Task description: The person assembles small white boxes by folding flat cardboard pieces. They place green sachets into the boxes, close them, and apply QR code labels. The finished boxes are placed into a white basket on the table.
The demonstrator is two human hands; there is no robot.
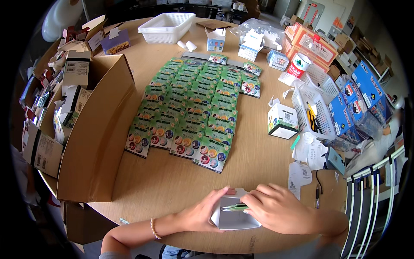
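Observation:
My left hand [207, 207] grips the side of a small white cardboard box [237, 221], its top open towards me, near the table's front edge. At the box's mouth, my right hand [271, 207] holds green flat packets [235, 207] between thumb and fingers. How many packets it holds I cannot tell. Beyond my hands, green printed packets [194, 110] lie in overlapping columns on the wooden table. Right of them stands a closed white and green box [283, 121] with a printed code on it.
A large cardboard carton [97, 139] holding boxes stands at the left. White plastic baskets [315, 110], one with cutters, and paper slips [312, 152] lie at the right. A pen [317, 197] lies near my right arm. White baskets [166, 27] and small boxes stand at the back.

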